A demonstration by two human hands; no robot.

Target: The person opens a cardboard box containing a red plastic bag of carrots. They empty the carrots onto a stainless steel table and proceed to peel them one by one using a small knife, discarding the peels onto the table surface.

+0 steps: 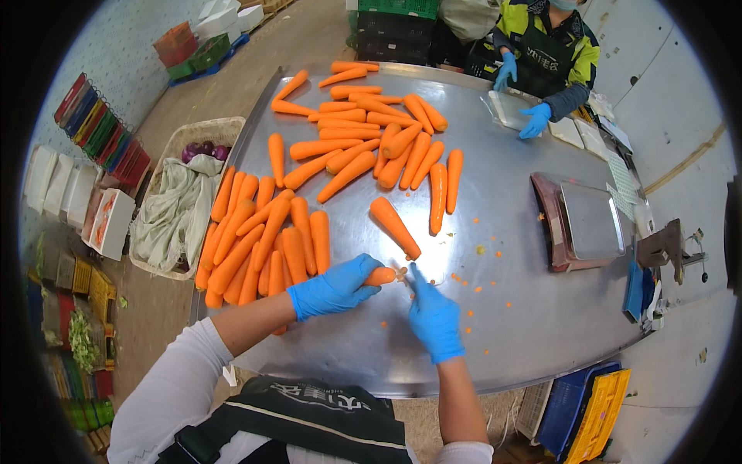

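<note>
My left hand (338, 288), in a blue glove, grips a carrot (380, 276) whose end points right. Close to that end is my right hand (433, 316), also gloved. Its fingers are closed around what looks like a small knife, mostly hidden by the hand. Small carrot scraps (401, 272) show between the two hands. Just beyond them a single carrot (395, 227) lies on the metal table (522, 313). A pile of carrots (255, 243) is beside my left forearm, and a larger spread of carrots (371, 127) covers the table's far part.
A weighing scale (588, 220) stands on the right. Across the table a co-worker's gloved hands (534, 120) are at a plastic-wrapped package (513, 110). Left of the table, a crate (235, 124) holds cloth and purple vegetables. Crates (597, 414) stand below the near right edge.
</note>
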